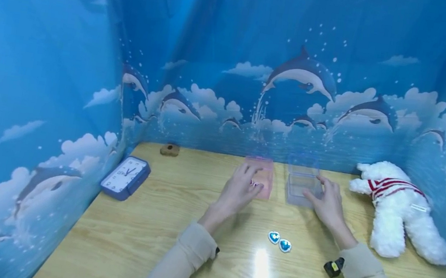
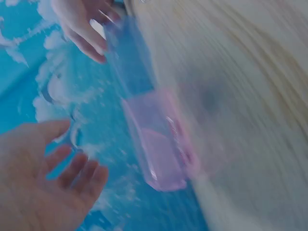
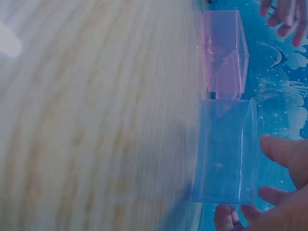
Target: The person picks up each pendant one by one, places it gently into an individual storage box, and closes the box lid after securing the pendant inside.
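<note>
In the head view my left hand (image 1: 239, 185) is over the clear pink box (image 1: 266, 188), fingers loosely bent. The left wrist view shows that hand apart from the box, with nothing in its fingers. Small pieces (image 1: 255, 183) lie inside the pink box, partly hidden by the hand. To the right stands a clear blue box (image 1: 298, 196), its lid (image 1: 305, 163) raised at the back. My right hand (image 1: 328, 202) is at its right side, thumb and fingers spread around the corner. Two blue gem-like pieces (image 1: 285, 246) with sparkly pale rims lie nearer on the table.
A white plush toy (image 1: 393, 212) in a striped shirt lies at the right. On the left stands a blue-framed clock (image 1: 126, 177), and a small brown object (image 1: 170, 150) is at the table's back edge. A dolphin-print curtain (image 1: 225, 62) encloses the wooden table (image 1: 138, 241).
</note>
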A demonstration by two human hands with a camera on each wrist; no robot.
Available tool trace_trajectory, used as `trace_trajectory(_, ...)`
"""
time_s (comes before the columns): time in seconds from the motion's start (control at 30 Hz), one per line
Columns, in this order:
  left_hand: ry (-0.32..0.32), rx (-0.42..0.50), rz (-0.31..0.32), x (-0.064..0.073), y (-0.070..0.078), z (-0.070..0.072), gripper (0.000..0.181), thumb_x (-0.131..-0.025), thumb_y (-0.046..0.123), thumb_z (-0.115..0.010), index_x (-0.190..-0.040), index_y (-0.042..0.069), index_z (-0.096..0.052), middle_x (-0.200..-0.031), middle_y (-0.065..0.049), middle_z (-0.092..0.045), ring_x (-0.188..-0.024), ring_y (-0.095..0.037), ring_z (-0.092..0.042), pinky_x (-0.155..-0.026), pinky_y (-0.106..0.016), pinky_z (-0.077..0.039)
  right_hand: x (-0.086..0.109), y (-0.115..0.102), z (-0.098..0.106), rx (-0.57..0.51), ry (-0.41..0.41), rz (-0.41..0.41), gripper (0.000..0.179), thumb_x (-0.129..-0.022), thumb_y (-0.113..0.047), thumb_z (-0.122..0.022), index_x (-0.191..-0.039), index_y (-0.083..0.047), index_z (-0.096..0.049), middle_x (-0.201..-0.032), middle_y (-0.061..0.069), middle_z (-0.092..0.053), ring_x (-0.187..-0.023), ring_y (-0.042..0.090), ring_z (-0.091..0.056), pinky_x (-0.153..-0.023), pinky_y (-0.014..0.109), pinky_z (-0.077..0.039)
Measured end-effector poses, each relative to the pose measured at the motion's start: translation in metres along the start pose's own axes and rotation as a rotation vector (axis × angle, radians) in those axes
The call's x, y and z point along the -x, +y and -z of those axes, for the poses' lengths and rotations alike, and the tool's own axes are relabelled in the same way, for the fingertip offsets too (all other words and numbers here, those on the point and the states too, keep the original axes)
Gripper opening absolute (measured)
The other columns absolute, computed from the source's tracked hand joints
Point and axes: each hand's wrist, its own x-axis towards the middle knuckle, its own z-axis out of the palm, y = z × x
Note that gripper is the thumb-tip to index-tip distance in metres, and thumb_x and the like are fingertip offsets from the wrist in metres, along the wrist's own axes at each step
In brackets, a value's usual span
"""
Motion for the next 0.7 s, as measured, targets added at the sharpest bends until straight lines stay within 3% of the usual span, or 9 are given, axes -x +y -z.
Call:
trace_trajectory(0.17, -0.267, -0.026, -0.251, 0.007, 0.027, -0.006, 0.044, -0.102, 0.032, -0.071, -0.143, 0.021, -0.06, -0.138, -0.001, -0.064, -0.124, -0.016, -0.063, -0.105, -0.027, -0.056, 0.001, 0.0, 0.0, -0.002, -0.021, -0.018, 0.073, -0.104, -0.029, -0.068, -0.158, 0.006, -0.036, -0.155, 0.039, -0.031, -0.139, 0.056, -0.039, -0.114, 0.072, -0.037)
trace_trajectory(0.27, -0.441, -0.049, -0.35, 0.012, 0.041, -0.014, 0.044, -0.104, 0.035, -0.067, -0.146, 0.023, -0.059, -0.141, 0.002, -0.063, -0.129, -0.012, -0.061, -0.109, -0.022, -0.052, 0.003, 0.0, 0.001, -0.004, -0.033, -0.027, 0.074, -0.104, -0.033, -0.067, -0.158, 0.006, -0.036, -0.156, 0.039, -0.031, -0.138, 0.055, -0.041, -0.114, 0.071, -0.038)
trace_trajectory(0.37, -0.573, -0.085, -0.409, 0.016, 0.05, -0.022, 0.046, -0.105, 0.038, -0.066, -0.149, 0.027, -0.057, -0.145, 0.005, -0.059, -0.132, -0.008, -0.058, -0.11, -0.018, -0.05, 0.005, 0.0, 0.002, -0.014, -0.051, -0.049, 0.076, -0.105, -0.038, -0.065, -0.159, 0.007, -0.034, -0.155, 0.038, -0.033, -0.134, 0.054, -0.045, -0.111, 0.069, -0.042)
trace_trajectory(0.53, -0.714, -0.109, -0.464, 0.019, 0.055, -0.029, 0.047, -0.104, 0.039, -0.066, -0.149, 0.029, -0.058, -0.145, 0.006, -0.059, -0.127, -0.004, -0.059, -0.108, -0.013, -0.048, 0.007, 0.0, 0.003, -0.036, -0.084, -0.091, 0.076, -0.107, -0.038, -0.062, -0.162, 0.004, -0.031, -0.155, 0.037, -0.034, -0.131, 0.055, -0.049, -0.109, 0.067, -0.046)
trace_trajectory(0.7, -0.788, -0.192, -0.508, 0.022, 0.059, -0.034, 0.046, -0.104, 0.033, -0.066, -0.15, 0.035, -0.057, -0.147, 0.01, -0.057, -0.135, -0.002, -0.054, -0.114, -0.015, -0.045, 0.007, 0.001, 0.005, -0.049, -0.085, -0.09, 0.074, -0.107, -0.032, -0.063, -0.162, 0.005, -0.031, -0.154, 0.038, -0.038, -0.13, 0.056, -0.051, -0.11, 0.066, -0.047)
